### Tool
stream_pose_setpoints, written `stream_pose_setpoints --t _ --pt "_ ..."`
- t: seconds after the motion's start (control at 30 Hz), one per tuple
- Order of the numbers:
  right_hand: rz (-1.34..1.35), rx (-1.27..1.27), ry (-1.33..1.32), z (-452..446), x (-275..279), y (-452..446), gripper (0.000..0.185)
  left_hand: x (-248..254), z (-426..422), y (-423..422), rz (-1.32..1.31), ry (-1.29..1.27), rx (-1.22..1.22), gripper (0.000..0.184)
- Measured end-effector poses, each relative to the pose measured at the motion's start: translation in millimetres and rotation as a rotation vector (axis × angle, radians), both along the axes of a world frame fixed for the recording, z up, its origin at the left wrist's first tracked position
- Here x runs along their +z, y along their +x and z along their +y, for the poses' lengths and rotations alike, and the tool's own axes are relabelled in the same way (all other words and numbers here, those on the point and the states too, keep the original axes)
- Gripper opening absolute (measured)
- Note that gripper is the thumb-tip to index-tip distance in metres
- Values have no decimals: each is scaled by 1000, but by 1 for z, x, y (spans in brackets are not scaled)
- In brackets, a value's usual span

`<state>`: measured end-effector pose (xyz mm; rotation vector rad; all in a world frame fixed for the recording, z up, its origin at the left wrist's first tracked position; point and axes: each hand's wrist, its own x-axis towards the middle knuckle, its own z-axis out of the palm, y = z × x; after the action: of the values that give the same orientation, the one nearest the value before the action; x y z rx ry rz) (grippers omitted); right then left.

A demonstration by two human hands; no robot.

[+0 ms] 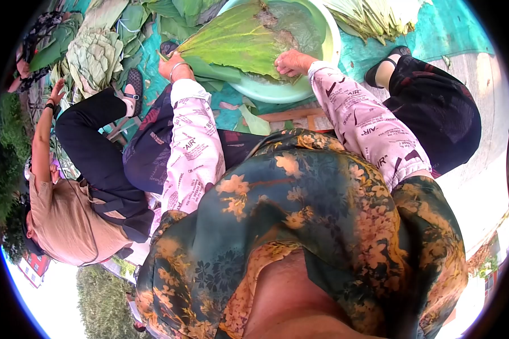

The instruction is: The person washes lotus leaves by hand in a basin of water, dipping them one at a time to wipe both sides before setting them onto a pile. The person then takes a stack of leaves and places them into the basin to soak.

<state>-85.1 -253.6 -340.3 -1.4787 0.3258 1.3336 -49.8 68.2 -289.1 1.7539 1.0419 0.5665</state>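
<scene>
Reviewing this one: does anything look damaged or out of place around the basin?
Yes: the large leaf, partly over the basin, has brownish, ragged-looking patches near the right hand, odd against its green surface. Whether that's dirt, decay or tearing is unclear.

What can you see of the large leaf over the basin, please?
The large leaf is fan-shaped, yellowish green, with pale veins and brownish areas toward its wide end. It reaches over the pale basin to the water. The left hand grips the narrow end; the right hand appears to touch the wide end.
</scene>
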Motion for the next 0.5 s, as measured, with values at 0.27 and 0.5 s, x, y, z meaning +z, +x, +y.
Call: stream_pose_setpoints --t 0.27,0.5 --pt "-310 533 -181 -26 -100 10 18 -19 13 -6 31 -47 53 27" --pt "-58 -84 -261 -17 6 36 28 -20 29 2 102 83 24 30"
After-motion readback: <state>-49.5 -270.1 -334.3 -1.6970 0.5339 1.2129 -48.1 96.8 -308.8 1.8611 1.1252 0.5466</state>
